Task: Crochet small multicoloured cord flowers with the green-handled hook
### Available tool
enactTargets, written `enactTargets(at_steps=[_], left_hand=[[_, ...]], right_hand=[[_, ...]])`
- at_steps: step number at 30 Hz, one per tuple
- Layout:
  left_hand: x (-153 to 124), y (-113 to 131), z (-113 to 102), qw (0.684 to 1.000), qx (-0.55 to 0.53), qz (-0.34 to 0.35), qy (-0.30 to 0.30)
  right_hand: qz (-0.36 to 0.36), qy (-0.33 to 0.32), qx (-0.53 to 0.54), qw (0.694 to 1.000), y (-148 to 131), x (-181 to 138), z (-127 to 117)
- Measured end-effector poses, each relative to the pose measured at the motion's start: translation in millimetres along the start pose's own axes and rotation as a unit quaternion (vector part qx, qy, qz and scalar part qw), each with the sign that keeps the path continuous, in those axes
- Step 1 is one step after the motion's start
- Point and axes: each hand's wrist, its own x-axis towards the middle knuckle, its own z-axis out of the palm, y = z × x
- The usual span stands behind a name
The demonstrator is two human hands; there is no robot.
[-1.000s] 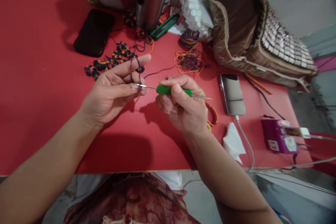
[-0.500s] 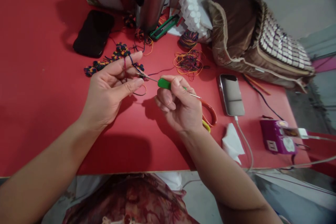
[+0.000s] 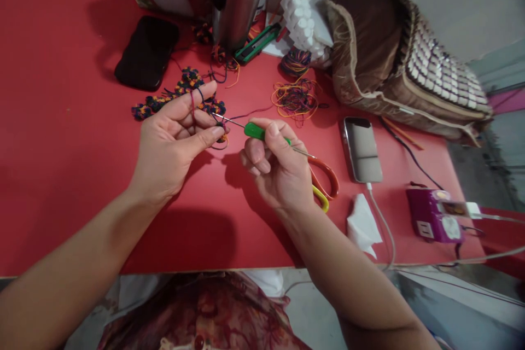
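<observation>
My right hand (image 3: 279, 161) is closed around the green handle of a crochet hook (image 3: 255, 130), whose thin metal shaft points left. Between thumb and fingers, my left hand (image 3: 176, 131) pinches a small dark multicoloured piece of crochet (image 3: 222, 134). Dark and magenta yarn (image 3: 192, 109) loops over its raised index finger. The hook's tip is at the yarn just above the pinched piece. Behind my left hand lie several dark crocheted pieces with orange and pink flecks (image 3: 188, 79). A strand runs right toward a loose tangle of multicoloured yarn (image 3: 296, 99).
Scissors (image 3: 328, 178) with orange and yellow handles lie partly behind my right hand. A black phone (image 3: 146, 53), green cutter (image 3: 257, 44), metal cylinder (image 3: 241, 0), charging phone (image 3: 362, 149), crumpled tissue (image 3: 364, 227), purple power box (image 3: 430, 213) and brown bag (image 3: 369, 44) surround the work.
The hook has shifted slightly left and its tip has moved at the yarn. My left index finger has dipped a little, and the pinched piece shows more below the thumb.
</observation>
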Motion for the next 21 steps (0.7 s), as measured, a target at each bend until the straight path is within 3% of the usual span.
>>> enactTargets(at_steps=[14,21], left_hand=[[-1.8,4.8,-0.4,0.991,0.124,0.058,0.003],[-4.0,2.6,0.8,0.989,0.135,0.064,0.007]], right_hand=[[-0.012,0.015,-0.044,0.999,-1.1,-1.6,1.7],[-0.064,0.007,-0.103,0.993,1.9,-7.8,5.6]])
